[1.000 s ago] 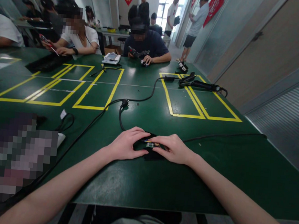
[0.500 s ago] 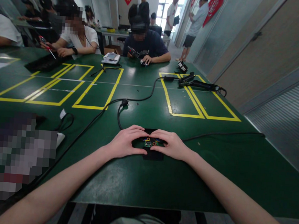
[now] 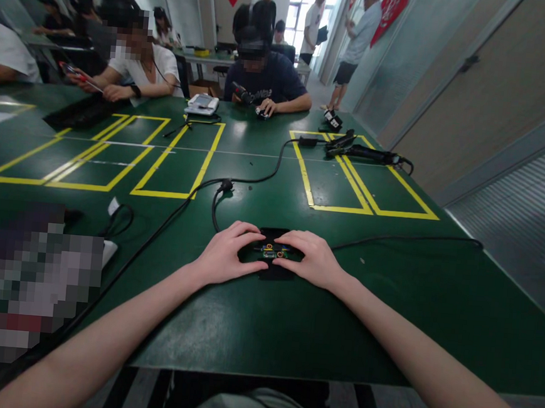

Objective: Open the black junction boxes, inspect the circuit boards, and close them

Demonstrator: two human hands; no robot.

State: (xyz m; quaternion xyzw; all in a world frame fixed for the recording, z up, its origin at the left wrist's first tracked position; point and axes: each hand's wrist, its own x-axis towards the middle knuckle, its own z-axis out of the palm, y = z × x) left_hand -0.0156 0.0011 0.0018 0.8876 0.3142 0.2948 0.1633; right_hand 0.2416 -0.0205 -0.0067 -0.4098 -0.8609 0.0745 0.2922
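A small green circuit board (image 3: 269, 253) with copper-coloured ring coils lies between my hands, over a flat black piece (image 3: 276, 273) that shows above and below it. My left hand (image 3: 226, 254) curves around the board's left end, fingers on the far side and thumb on the near side. From the right, my right hand (image 3: 313, 257) curls around the other end in the same way. Both hands are closed about the board, though the exact contact of the fingertips is hard to see. Black cords run out beyond each hand.
A black cable with a plug (image 3: 225, 186) crosses the green table (image 3: 337, 335). Yellow tape outlines (image 3: 167, 194) mark its far half. Black tool-like items (image 3: 361, 153) lie at the far right, a white device (image 3: 202, 104) farther back. Co-workers sit opposite; a blurred pile (image 3: 34, 286) is left.
My hands and the board have shifted slightly away from me. The thumbs sit closer to the board's near edge. Across the table, a person's red-handled tool has tilted flatter.
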